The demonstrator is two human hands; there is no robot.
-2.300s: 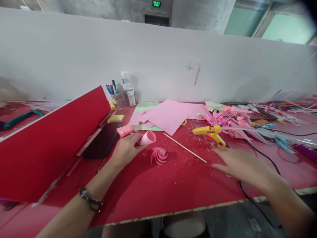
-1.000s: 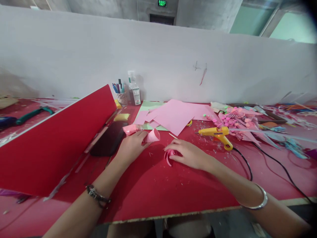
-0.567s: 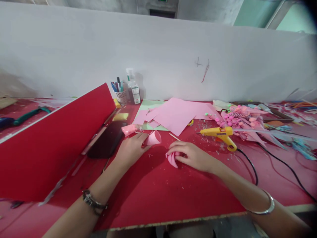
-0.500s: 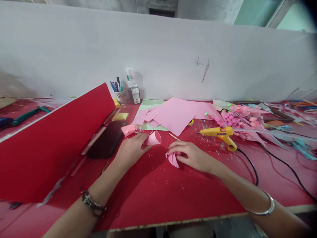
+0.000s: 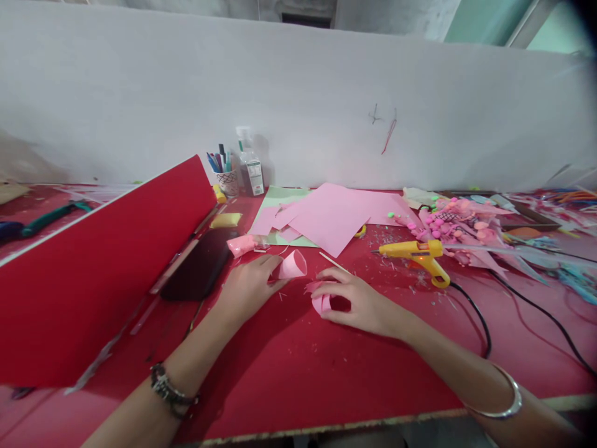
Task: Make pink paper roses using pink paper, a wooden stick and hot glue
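Observation:
Held in my left hand [image 5: 249,283] is a rolled pink paper tube [image 5: 293,266], its open end facing right. My fingers close round its left end. A short way to the right, my right hand [image 5: 359,302] has its thumb and fingers curved round a small pink paper piece cut into strips [image 5: 321,300], just over the red table. The two pink paper pieces are apart. Close beyond my right hand lies a thin pale stick [image 5: 334,261].
A yellow glue gun [image 5: 417,252] with a black cord lies right. Pink paper sheets [image 5: 333,214] lie at the back, pink decorations [image 5: 452,224] back right. On the left are a leaning red board [image 5: 116,267], a dark phone [image 5: 200,264], a pen cup [image 5: 227,182] and a bottle [image 5: 252,171].
My right hand has turned and spread its grip a little, and the strip-cut paper has turned with it. The left hand and the tube have barely moved.

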